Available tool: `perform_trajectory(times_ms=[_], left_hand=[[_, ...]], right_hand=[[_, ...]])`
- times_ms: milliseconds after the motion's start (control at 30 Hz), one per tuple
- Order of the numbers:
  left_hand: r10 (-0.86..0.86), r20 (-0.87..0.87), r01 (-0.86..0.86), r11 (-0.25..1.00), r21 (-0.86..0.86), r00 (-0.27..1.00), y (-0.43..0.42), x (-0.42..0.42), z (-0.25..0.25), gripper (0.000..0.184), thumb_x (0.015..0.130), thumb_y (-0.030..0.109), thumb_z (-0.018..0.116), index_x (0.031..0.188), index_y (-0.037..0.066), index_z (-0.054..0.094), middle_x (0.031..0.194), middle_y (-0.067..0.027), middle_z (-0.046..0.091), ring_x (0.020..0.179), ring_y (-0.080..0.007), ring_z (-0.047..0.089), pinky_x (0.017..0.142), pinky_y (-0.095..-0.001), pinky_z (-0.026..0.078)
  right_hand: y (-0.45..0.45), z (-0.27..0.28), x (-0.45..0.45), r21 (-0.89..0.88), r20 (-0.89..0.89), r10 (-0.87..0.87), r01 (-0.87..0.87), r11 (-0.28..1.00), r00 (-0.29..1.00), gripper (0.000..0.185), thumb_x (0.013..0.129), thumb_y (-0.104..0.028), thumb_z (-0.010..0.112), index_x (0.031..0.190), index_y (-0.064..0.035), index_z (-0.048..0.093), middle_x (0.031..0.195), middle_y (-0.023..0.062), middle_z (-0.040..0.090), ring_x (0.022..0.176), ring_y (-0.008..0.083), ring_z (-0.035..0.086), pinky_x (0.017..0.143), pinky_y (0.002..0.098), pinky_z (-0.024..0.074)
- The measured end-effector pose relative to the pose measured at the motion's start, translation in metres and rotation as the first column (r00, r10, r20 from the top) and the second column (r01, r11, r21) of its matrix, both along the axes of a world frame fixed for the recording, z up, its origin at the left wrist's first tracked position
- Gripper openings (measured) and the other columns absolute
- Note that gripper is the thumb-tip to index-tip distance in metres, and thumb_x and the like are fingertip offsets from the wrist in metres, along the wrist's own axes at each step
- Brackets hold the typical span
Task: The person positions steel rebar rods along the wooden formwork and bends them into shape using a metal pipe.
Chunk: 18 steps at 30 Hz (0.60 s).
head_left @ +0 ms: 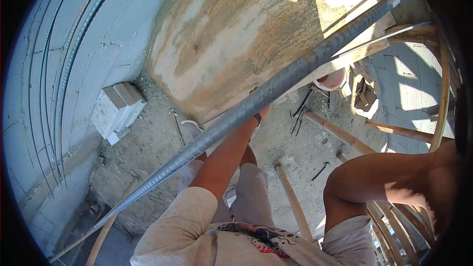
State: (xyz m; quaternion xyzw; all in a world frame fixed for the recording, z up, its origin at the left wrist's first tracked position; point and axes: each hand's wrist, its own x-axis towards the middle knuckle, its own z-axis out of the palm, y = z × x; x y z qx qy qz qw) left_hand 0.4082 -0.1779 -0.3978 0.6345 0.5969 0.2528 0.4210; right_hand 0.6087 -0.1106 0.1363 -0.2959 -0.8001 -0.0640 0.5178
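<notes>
A long ribbed steel rebar [295, 76] crosses close in front of me, from lower left to upper right. My left arm reaches forward beneath it. My left hand [264, 111], with a dark band at the wrist, is largely hidden behind this bar, near the lower edge of a large wooden board [207, 64]. What its fingers touch or hold cannot be made out. My right arm is bent and raised at the right; its forearm runs into the dark right edge, and the right hand does not show. A thinner rebar [379, 40] lies beyond the thick one.
Several bent rebars [64, 74] lean along the grey block wall at left. Pale blocks [116, 111] are stacked beside it. Wooden poles [340, 132] rise at right. A bucket [332, 80], a hammer [176, 125] and scrap wood [365, 96] lie on the rough floor.
</notes>
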Motion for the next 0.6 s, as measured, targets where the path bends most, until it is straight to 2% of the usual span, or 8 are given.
perform_trajectory(times_ms=[100, 167, 267, 300, 367, 467, 500, 600], left_hand=[[-0.139, -0.071, 0.129, 0.984, -0.122, 0.988, 0.026, -0.012, 0.009, 0.050, 0.100, 0.051, 0.060, 0.102, 0.002, 0.074, 0.098, -0.0214, 0.071, 0.099, -0.0393, 0.066, 0.089, -0.0451, 0.052], [-0.088, 0.008, 0.088, 0.996, -0.017, 0.996, 0.020, -0.011, -0.003, 0.046, 0.099, 0.047, 0.062, 0.099, 0.003, 0.076, 0.096, -0.0200, 0.072, 0.098, -0.0374, 0.067, 0.088, -0.0444, 0.052], [-0.072, 0.106, 0.069, 0.997, 0.031, 0.992, 0.026, -0.016, -0.004, 0.041, 0.099, 0.043, 0.064, 0.097, 0.004, 0.077, 0.093, -0.0187, 0.072, 0.095, -0.0355, 0.068, 0.086, -0.0435, 0.052], [-0.109, 0.124, 0.113, 0.993, -0.025, 0.986, 0.033, -0.020, 0.001, 0.041, 0.099, 0.043, 0.064, 0.097, 0.004, 0.077, 0.092, -0.0188, 0.072, 0.093, -0.0355, 0.068, 0.084, -0.0432, 0.053], [-0.149, 0.133, 0.164, 0.980, -0.114, 0.980, 0.035, -0.022, 0.008, 0.042, 0.099, 0.044, 0.063, 0.097, 0.004, 0.076, 0.096, -0.0195, 0.072, 0.093, -0.0372, 0.068, 0.084, -0.0445, 0.053], [-0.174, 0.082, 0.186, 0.968, -0.167, 0.981, 0.032, -0.018, 0.005, 0.044, 0.099, 0.045, 0.061, 0.095, 0.004, 0.076, 0.098, -0.0210, 0.072, 0.093, -0.0396, 0.068, 0.084, -0.0473, 0.052], [-0.162, 0.089, 0.175, 0.972, -0.157, 0.983, 0.030, -0.015, 0.005, 0.043, 0.099, 0.044, 0.061, 0.095, 0.004, 0.076, 0.097, -0.0213, 0.072, 0.094, -0.0400, 0.068, 0.085, -0.0475, 0.052], [-0.121, 0.102, 0.136, 0.979, -0.149, 0.987, 0.024, -0.010, 0.002, 0.041, 0.098, 0.042, 0.061, 0.095, 0.005, 0.076, 0.097, -0.0221, 0.072, 0.094, -0.0413, 0.068, 0.086, -0.0482, 0.052]], right_hand=[[0.004, -0.008, -0.004, -0.009, -0.003, 0.049, -0.049, 0.999, 0.999, 0.040, 0.106, -0.025, 0.034, 0.082, -0.0040, 0.059, 0.065, 0.0084, 0.057, 0.061, 0.0236, 0.063, 0.073, 0.0440, 0.0553], [0.008, 0.000, 0.021, -0.034, 0.052, 0.115, -0.113, 0.993, 0.992, 0.041, 0.106, -0.024, 0.033, 0.083, -0.0028, 0.060, 0.065, 0.0089, 0.058, 0.061, 0.0236, 0.064, 0.072, 0.0442, 0.0565], [0.001, -0.018, -0.024, 0.145, -0.004, -0.145, 0.144, 0.979, 0.989, 0.040, 0.106, -0.015, 0.030, 0.084, 0.0003, 0.060, 0.063, 0.0091, 0.056, 0.058, 0.0218, 0.062, 0.063, 0.0381, 0.0594], [0.000, -0.006, -0.009, 0.168, 0.219, -0.135, 0.099, 0.981, 0.966, 0.040, 0.106, -0.013, 0.030, 0.083, 0.0005, 0.059, 0.062, 0.0087, 0.055, 0.056, 0.0214, 0.061, 0.060, 0.0363, 0.0592], [0.010, 0.015, 0.009, 0.144, 0.545, 0.020, -0.117, 0.983, 0.838, 0.040, 0.107, -0.010, 0.029, 0.081, 0.0012, 0.057, 0.063, 0.0076, 0.052, 0.055, 0.0206, 0.059, 0.055, 0.0336, 0.0586], [0.016, -0.013, 0.005, 0.193, 0.150, -0.024, -0.006, 0.981, 0.988, 0.036, 0.106, -0.022, 0.042, 0.080, -0.0026, 0.057, 0.069, 0.0069, 0.050, 0.064, 0.0222, 0.054, 0.065, 0.0390, 0.0473], [-0.009, -0.003, 0.010, -0.052, 0.133, -0.027, 0.035, 0.998, 0.991, 0.033, 0.101, -0.026, 0.040, 0.084, -0.0052, 0.059, 0.074, 0.0099, 0.054, 0.073, 0.0264, 0.055, 0.081, 0.0485, 0.0459], [-0.031, -0.012, 0.008, -0.181, -0.083, -0.145, 0.129, 0.975, 0.986, 0.023, 0.095, -0.027, 0.041, 0.080, -0.0123, 0.050, 0.073, 0.0085, 0.047, 0.079, 0.0273, 0.051, 0.099, 0.0565, 0.0375]])
